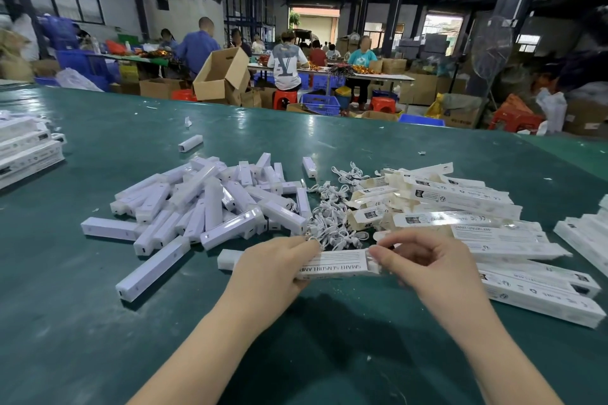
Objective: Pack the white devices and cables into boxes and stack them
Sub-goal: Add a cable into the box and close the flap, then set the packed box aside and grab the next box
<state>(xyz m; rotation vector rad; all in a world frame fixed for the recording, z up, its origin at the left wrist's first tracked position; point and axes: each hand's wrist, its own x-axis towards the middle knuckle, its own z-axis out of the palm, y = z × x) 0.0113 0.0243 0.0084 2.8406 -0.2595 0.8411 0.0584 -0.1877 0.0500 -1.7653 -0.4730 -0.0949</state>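
At the far left edge of the green tabletop [98,306], a stack of filled boxes [28,151] is lying in rows, well apart from the work. Moving right, a loose heap of white devices [210,204] is sprawling across the middle of the surface, with one device [152,270] lying apart at its near edge. Just right of the heap, a tangle of white cables [329,217] is sitting between the devices and a spread of flat, unfilled boxes [460,207].

In front of all this, the person is holding one box [335,265] level, just above the surface. The left hand [273,270] is wrapping around the box's left part, its grip clamped on the carton, and a white device end [228,258] is sticking out past that hand. The right hand [427,260] is pinching the box's right end, fingers [378,255] curled onto what looks like the end flap; whether a cable is already inside cannot be told.

The step in hand seems to be closing or loading this single box. Next, the device likely needs pushing fully in from the left, the flaps tucking shut without creasing, and the finished box carrying across to the stack at the left.
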